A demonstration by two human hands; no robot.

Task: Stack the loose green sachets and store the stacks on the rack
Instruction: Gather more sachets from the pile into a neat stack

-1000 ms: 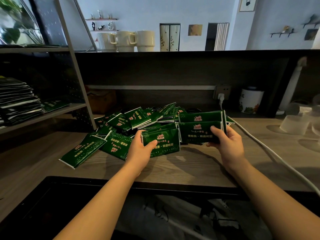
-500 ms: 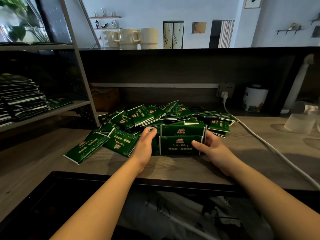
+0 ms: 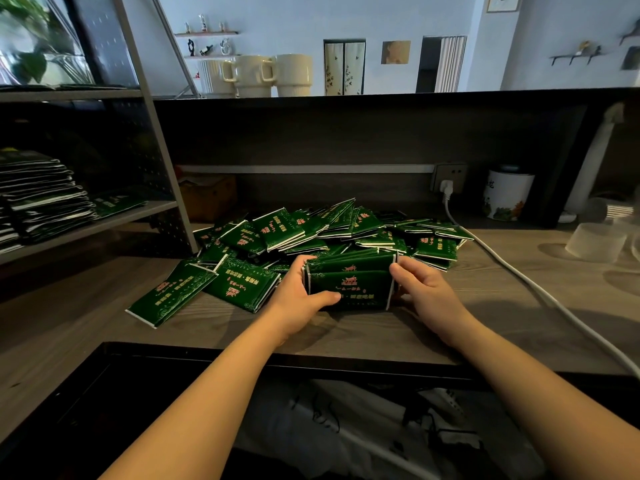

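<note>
The left hand [image 3: 298, 299] and right hand [image 3: 427, 292] clasp a small stack of green sachets [image 3: 349, 285] by its two ends, fingers curled round it, low over the tabletop [image 3: 450, 327]. Just behind lies the loose sachet pile [image 3: 311, 233]; finished stacks [image 3: 41, 195] sit on the rack [image 3: 104, 223] at left.

Three mugs [image 3: 256, 75], plugged white cable [image 3: 540, 289]
</note>
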